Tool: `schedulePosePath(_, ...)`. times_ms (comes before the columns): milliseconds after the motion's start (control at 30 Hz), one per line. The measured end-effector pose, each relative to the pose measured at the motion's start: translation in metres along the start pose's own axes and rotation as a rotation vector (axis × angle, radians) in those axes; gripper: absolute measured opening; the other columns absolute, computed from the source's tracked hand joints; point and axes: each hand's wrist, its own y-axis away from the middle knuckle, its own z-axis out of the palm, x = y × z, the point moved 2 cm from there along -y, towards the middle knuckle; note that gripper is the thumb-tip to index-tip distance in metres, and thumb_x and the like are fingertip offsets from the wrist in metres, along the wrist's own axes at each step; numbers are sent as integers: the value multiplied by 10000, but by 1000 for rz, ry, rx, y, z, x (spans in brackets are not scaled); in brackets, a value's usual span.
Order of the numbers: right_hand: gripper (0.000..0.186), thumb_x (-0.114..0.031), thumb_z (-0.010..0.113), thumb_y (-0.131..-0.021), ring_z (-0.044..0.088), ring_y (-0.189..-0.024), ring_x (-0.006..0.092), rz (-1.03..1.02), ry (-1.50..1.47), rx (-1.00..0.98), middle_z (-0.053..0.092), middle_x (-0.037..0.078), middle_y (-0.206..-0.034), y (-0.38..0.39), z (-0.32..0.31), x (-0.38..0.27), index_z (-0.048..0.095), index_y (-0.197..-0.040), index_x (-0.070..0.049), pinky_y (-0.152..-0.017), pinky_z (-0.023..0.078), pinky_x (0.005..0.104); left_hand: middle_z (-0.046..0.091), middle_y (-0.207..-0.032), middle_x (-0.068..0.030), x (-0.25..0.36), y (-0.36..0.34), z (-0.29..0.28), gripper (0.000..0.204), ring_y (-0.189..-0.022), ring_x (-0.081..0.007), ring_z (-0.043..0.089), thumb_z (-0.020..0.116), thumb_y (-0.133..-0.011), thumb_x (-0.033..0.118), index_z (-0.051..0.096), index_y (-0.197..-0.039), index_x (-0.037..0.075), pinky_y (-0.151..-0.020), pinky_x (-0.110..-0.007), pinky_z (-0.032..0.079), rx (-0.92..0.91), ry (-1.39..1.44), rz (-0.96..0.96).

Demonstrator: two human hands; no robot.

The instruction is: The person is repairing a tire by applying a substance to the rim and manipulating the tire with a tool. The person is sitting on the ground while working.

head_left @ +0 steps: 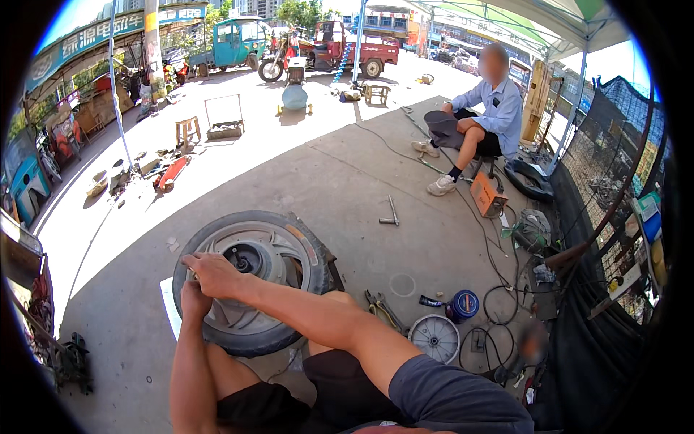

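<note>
A wheel with a black tyre (316, 249) and a grey cast hub (270, 262) lies flat on the ground between my knees. My right hand (215, 275) is closed over the wheel's left side, fingers bent near the rim. Just below it, touching or nearly touching, my left hand (195, 299) is closed too. Whatever they grip is too small or hidden to name. A dark round opening (243, 256) shows at the hub's middle, beyond my right hand. Under the wheel's left edge a white sheet (170, 307) sticks out.
To the right lie pliers (384, 311), a blue tub (463, 305), a round metal cover (434, 338) and loose cables. A T-shaped wrench (391, 211) rests farther out. A person in a light blue shirt (499, 108) sits beside an orange box (489, 195).
</note>
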Motion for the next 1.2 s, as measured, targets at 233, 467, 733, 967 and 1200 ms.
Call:
schedulePosePath(233, 314, -96, 662, -790, 662, -894, 411, 231, 65, -138, 683, 207, -858, -7, -8, -4, 575, -1074, 4, -835, 502, 509, 666, -729, -264, -9, 3, 0, 309, -744, -426, 680, 767, -733, 233, 690, -755, -65, -666, -483, 511, -4, 32, -9)
schedulePosePath(467, 354, -82, 667, -761, 663, -931, 408, 107, 30, -72, 691, 215, -908, -3, -4, -3, 598, -1098, 0, -836, 511, 502, 685, -790, -268, -9, 2, 2, 274, -800, -416, 696, 749, -749, 211, 710, -817, -52, -692, -480, 519, 48, -52, 39)
schedulePosePath(733, 269, -85, 671, -765, 659, -884, 414, 191, 70, -130, 675, 214, -834, -5, -2, 4, 608, -1015, -5, -797, 498, 504, 666, -775, -283, 1, 5, -5, 250, -797, -442, 676, 728, -759, 177, 702, -795, -68, -689, -493, 513, -48, 7, -5)
schedulePosePath(967, 278, -110, 689, -765, 661, -933, 393, 140, 25, -89, 686, 216, -856, -2, -7, -9, 623, -1012, -2, -843, 493, 487, 684, -800, -287, -12, -2, 0, 264, -822, -431, 689, 765, -736, 175, 706, -825, -66, -716, -477, 522, -26, 9, -18)
schedulePosePath(1200, 253, -110, 674, -775, 669, -883, 394, 177, 64, -130, 681, 210, -832, -6, -1, -3, 608, -987, 10, -811, 501, 494, 691, -825, -280, -6, 0, -3, 280, -838, -416, 696, 755, -756, 196, 707, -850, -64, -725, -467, 523, -46, 12, -19)
